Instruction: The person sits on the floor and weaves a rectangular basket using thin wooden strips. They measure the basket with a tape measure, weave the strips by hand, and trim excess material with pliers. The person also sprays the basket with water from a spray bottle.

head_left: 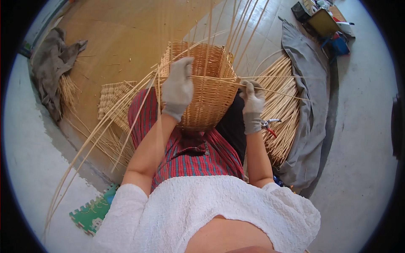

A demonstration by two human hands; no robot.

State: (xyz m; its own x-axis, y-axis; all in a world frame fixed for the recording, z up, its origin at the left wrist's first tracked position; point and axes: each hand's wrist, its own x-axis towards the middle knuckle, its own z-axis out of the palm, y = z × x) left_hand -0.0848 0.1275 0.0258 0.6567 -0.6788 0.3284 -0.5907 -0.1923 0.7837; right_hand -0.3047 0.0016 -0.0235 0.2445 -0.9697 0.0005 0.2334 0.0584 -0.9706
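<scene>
A woven cane basket (pixel 206 107) rests tilted on my lap, its opening facing away from me. Long upright stakes (pixel 236 31) rise from its rim. My left hand (pixel 178 90), in a pale grey glove, is closed at the near left rim; its fingertips are hidden. My right hand (pixel 253 105), gloved too, pinches thin cane strands (pixel 274 90) just off the right corner. These strands run along the near rim, and loose ends (pixel 93 130) trail far out to the left.
A bundle of cane (pixel 280 114) lies at right, partly under a grey cloth (pixel 310 114). Red-handled cutters (pixel 270 127) sit by my right wrist. At left are a flat woven piece (pixel 114 99), another cloth (pixel 52 69) and a green foam mat (pixel 90 215). Boxes (pixel 325 23) stand far right.
</scene>
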